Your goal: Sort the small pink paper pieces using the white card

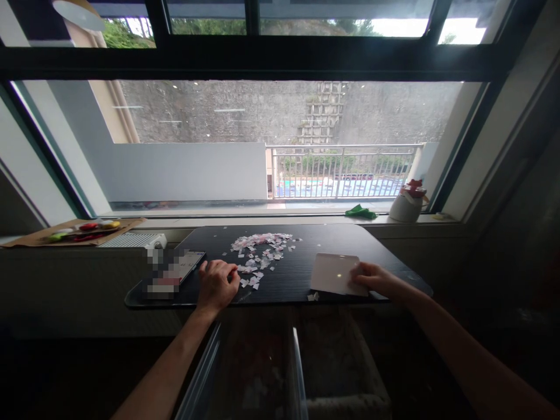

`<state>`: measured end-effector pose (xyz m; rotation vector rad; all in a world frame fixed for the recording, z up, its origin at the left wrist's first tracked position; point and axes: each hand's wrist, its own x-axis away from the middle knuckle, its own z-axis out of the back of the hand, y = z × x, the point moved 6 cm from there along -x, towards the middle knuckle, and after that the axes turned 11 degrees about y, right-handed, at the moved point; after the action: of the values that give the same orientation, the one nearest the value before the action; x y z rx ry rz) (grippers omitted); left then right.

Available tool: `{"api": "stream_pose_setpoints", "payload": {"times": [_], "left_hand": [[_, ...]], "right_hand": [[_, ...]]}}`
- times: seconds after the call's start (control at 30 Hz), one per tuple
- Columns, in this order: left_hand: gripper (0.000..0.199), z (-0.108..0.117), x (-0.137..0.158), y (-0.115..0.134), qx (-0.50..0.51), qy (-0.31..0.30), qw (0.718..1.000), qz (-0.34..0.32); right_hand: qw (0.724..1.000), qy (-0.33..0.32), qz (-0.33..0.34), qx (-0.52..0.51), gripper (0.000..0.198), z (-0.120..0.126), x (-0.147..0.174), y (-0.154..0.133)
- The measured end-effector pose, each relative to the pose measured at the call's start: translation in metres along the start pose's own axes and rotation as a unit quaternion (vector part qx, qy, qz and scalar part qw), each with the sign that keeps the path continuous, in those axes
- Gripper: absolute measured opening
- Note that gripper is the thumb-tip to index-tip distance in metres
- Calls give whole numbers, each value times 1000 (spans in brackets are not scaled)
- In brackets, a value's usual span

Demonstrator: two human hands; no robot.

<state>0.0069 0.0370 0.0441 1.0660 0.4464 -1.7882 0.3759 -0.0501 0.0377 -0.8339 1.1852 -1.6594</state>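
Observation:
At the right of the dark table [301,239], my right hand [371,277] grips the edge of a flat white card [332,273] with rounded corners. Beneath the card's near-left corner lie a few small paper scraps [313,296]. My left hand [219,283] rests by the left end of the scattered paper pieces [262,242], its fingers curled together. Whatever it may pinch is hidden. These pieces are small, white and pinkish, and they trail toward the table's near edge. Left of that hand is a phone [190,263], partly blurred out.
Below the front edge stands a clear plastic bin [297,373] with scraps inside. On the windowsill are a green cloth-like item [361,212] and a white pot [405,209] with a reddish figure. Brown cardboard [30,234] with colourful items lies at the left.

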Motion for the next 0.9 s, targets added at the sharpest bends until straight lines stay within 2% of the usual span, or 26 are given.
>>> {"api": "stream_pose_setpoints", "payload": {"times": [0.2,0.4,0.63,0.73,0.83,0.9], "left_hand": [[17,2,-1,2,1,6,1000,2],[18,1,0,1,11,4,1000,6],[18,2,0,1,10,7,1000,6],[18,2,0,2,5,0,1000,4],[18,2,0,3,7,0,1000,8],[17,3,0,3,7,2,1000,11]], "right_hand": [[999,-41,8,13,27,-8,2,4],[997,-74,16,27,28,-5,12,0],[999,-34,28,7,38,-11,8,-9],[999,-45,23,10,37,-16,9,-8],[997,-65,27,25,36,-12,14,-7],[998,-53,30,27,39,-4,16,-6]]}}
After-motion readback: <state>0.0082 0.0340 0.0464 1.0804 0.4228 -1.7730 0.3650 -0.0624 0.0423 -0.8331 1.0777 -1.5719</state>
